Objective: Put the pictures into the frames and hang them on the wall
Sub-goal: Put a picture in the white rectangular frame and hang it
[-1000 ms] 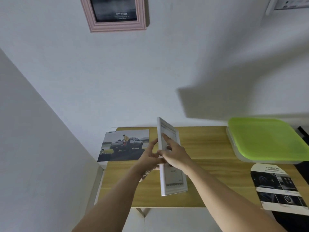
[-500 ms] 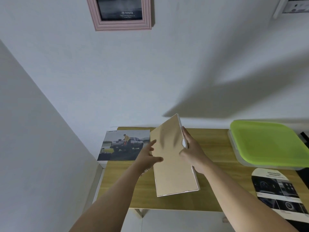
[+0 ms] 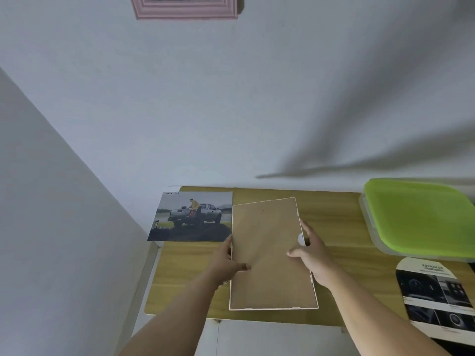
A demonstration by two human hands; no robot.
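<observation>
A white picture frame [image 3: 270, 242] lies face down over the wooden table [image 3: 334, 227], its brown backing board facing up. My left hand [image 3: 226, 263] grips its left edge and my right hand [image 3: 311, 255] grips its right edge, thumbs on the backing. A loose picture of a pickup truck [image 3: 192, 217] lies flat at the table's back left, just beside the frame. Another printed picture with dark car photos [image 3: 434, 294] lies at the right front. A pink frame [image 3: 185, 9] with a picture in it hangs on the wall at the top.
A box with a lime-green lid [image 3: 421, 217] stands at the table's back right. White walls meet in a corner to the left of the table. The table's front edge runs just below the frame.
The frame was standing on edge with its printed front showing; both hands turned it over and lowered it flat, backing side up. The camera tilted down slightly.
</observation>
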